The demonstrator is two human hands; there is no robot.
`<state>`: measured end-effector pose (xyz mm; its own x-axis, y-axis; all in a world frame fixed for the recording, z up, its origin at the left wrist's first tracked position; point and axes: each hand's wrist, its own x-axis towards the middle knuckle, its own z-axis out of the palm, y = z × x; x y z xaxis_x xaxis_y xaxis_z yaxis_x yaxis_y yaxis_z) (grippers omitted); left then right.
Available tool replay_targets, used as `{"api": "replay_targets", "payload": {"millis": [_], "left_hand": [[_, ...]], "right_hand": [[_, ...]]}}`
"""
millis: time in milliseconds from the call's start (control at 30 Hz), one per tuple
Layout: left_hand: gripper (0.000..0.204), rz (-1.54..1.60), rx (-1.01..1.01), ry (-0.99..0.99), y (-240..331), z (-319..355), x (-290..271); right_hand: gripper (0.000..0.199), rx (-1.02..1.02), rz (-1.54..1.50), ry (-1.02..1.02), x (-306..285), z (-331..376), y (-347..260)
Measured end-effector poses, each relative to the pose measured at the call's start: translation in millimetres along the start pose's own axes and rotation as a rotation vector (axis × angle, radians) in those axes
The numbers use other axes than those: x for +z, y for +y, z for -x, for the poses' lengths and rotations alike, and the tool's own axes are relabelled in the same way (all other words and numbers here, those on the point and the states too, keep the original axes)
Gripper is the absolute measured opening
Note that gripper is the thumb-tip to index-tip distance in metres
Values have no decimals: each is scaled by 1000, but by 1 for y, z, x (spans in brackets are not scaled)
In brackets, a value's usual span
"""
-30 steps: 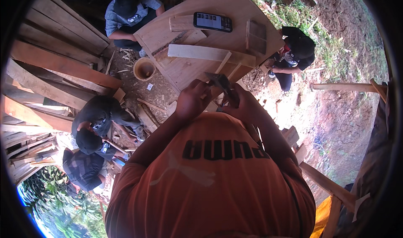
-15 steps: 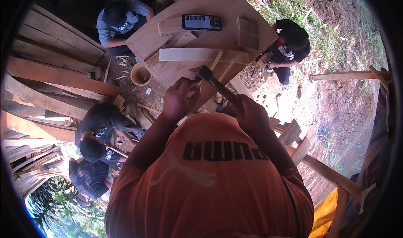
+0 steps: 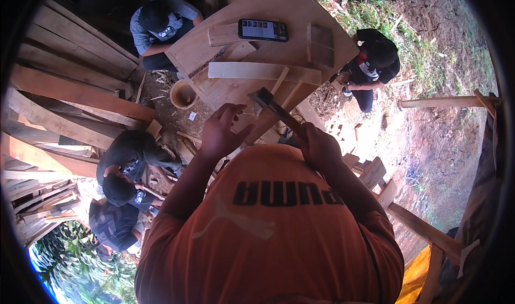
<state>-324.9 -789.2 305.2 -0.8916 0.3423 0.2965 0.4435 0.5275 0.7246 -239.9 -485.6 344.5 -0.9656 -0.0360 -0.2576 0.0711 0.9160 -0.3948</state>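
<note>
My right hand (image 3: pixel 317 143) is wrapped round the handle of a hammer (image 3: pixel 276 110), whose dark head points up and left over the near part of the wooden workbench (image 3: pixel 300 9). To the left of the hammer head, my left hand (image 3: pixel 222 132) is raised with its fingers apart and nothing in them. Beyond the hammer, a pale flat board (image 3: pixel 241 70) lies across the bench. Two thin wooden strips (image 3: pixel 291 93) stick out toward me from that board's right part. Below the hammer head, the bench's near edge is partly hidden by my hands.
On the bench lie a phone (image 3: pixel 263 30), a short plank (image 3: pixel 222 34) and a brownish block (image 3: pixel 321 45). Beside it stands a bucket (image 3: pixel 182 94). Co-workers (image 3: pixel 161 25) crouch at left and right (image 3: pixel 373 62). Long planks (image 3: pixel 80 97) are stacked at left; a timber rail (image 3: pixel 424 229) runs at right.
My left hand has drawn back left from the hammer head and its fingers have spread. The hammer, still in my right hand, has shifted only slightly. The view has shifted a little.
</note>
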Motion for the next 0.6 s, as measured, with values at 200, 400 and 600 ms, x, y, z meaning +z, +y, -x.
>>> {"api": "replay_targets", "payload": {"millis": [200,400,600], "left_hand": [[50,9,70,100,16,-6,13],[42,-65,85,49,-1,-7,23],[41,-30,111,67,6,-5,22]], "right_hand": [[34,-77,-49,105,-6,4,-10],[42,-119,6,44,25,-11,29],[40,-151,-44,77,6,-6,7]]}}
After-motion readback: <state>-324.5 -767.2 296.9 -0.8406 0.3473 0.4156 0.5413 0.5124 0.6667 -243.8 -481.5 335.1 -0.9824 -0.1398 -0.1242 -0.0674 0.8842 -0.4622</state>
